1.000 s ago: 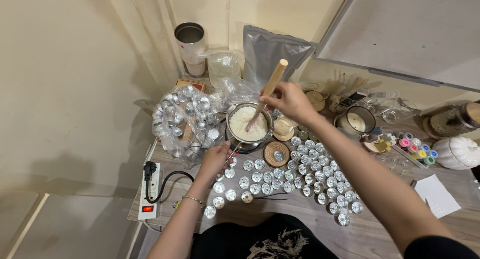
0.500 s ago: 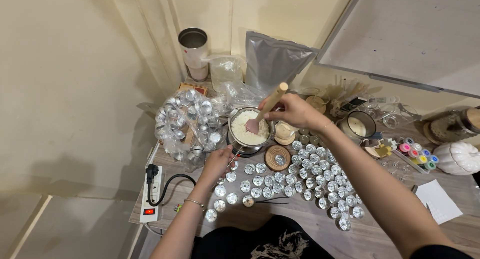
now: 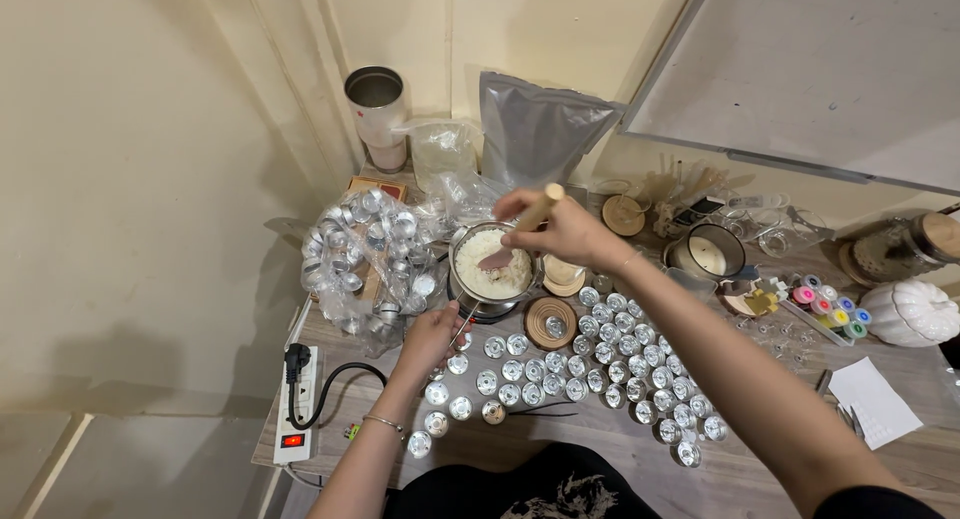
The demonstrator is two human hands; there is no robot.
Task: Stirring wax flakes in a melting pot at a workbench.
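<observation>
While the pot (image 3: 490, 269) of white flakes sits on the table (image 3: 760, 449) among small foil cups (image 3: 620, 359), the right hand (image 3: 560, 229) reaches over it, fingers wrapped round a wooden-handled spatula (image 3: 515, 234) tilted into the flakes. The left hand (image 3: 430, 334), arm stretched forward, grips the pot's handle (image 3: 462, 321).

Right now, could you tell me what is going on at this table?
A person is stirring white flakes in a small metal pot that sits on a little hotplate. The right hand grips a wooden-handled spatula with its pink blade down in the flakes, while the left hand holds the pot's handle at the near side. Rows of empty foil tealight cups cover the wooden table in front, and a clear bag of more cups lies to the left.
</observation>
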